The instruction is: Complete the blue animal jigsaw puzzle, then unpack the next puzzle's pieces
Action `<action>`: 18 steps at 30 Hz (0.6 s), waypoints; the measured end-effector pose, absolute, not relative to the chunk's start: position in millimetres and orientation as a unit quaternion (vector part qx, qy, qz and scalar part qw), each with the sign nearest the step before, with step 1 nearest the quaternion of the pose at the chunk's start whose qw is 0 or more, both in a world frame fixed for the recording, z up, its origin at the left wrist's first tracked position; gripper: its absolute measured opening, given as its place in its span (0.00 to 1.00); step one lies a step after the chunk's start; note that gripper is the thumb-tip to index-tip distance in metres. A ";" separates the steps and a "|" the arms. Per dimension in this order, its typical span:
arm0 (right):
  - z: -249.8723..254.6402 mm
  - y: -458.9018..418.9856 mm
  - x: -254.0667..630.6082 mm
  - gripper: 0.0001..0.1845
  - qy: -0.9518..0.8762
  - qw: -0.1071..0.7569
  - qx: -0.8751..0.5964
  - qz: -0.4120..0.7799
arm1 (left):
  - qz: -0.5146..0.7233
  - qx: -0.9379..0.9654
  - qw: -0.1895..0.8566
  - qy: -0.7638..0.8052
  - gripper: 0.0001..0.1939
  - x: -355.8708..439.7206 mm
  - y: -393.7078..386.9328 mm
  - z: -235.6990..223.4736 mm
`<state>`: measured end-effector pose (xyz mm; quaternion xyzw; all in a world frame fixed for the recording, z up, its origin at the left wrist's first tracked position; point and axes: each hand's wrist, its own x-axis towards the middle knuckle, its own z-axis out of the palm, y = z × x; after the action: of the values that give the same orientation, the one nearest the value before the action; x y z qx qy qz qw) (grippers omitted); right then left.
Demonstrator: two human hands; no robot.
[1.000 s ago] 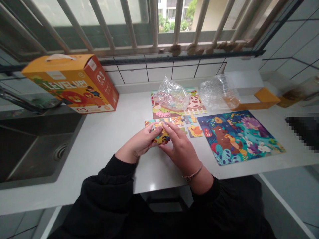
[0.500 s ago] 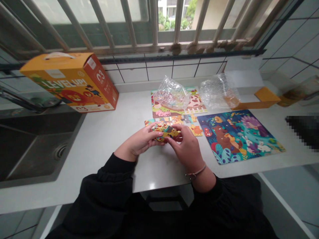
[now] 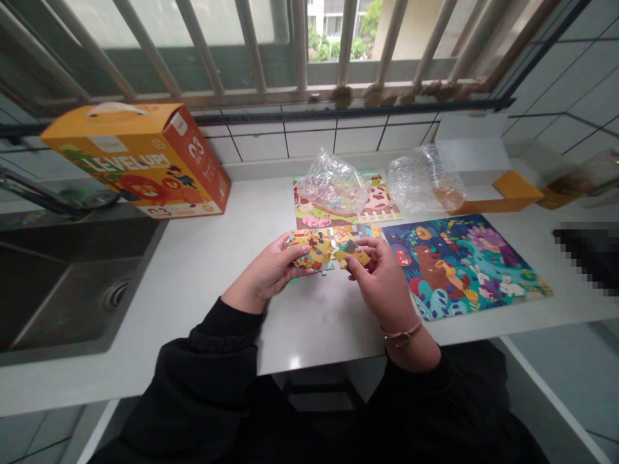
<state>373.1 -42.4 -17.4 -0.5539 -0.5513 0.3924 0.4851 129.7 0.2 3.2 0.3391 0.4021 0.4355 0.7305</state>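
My left hand (image 3: pixel 276 269) is closed around a stack of yellow and multicoloured jigsaw pieces (image 3: pixel 312 250), thumb on top. Just to the right, my right hand (image 3: pixel 380 274) pinches a few jigsaw pieces (image 3: pixel 353 252), yellow with some grey-green. A narrow gap parts the two groups. Under and behind the hands, more jigsaw pieces (image 3: pixel 345 232) lie on the counter, partly hidden. Beyond them is a farm picture sheet (image 3: pixel 314 220) with a pink pig. To the right rests a dark blue forest picture sheet (image 3: pixel 447 264) with a bear and rabbits.
Clear plastic wrap (image 3: pixel 333 183) lies on the farm sheet, with bubble wrap (image 3: pixel 425 177) beside it. An open white and orange box (image 3: pixel 503 200) stands at back right. At left, an orange carton (image 3: pixel 135 161) stands behind a sink (image 3: pixel 82 290). A barred window (image 3: pixel 300 45) is behind the counter.
My right hand has moved right and slightly down, drawing a few jigsaw pieces away from the stack. My left hand stays in place, its stack now tilted flatter toward me.
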 end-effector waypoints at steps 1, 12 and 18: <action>-15.0 -42.3 383.9 0.20 -0.584 0.443 -0.566 0.377 | 0.443 0.337 0.727 0.402 0.27 129.1 1.3 2.1; -10.6 -46.1 445.8 0.06 -0.731 0.224 -0.639 0.080 | 0.441 0.321 0.726 0.418 0.27 142.2 -1.4 0.9; 4.4 -52.1 397.2 0.33 -0.785 0.353 -0.497 0.112 | 0.425 0.326 0.743 0.401 0.32 155.1 -7.3 -0.1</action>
<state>397.2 -52.1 4.4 -0.4970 -0.7848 0.1118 0.3530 155.1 -7.3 -0.1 0.3258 0.4013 0.4253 0.7429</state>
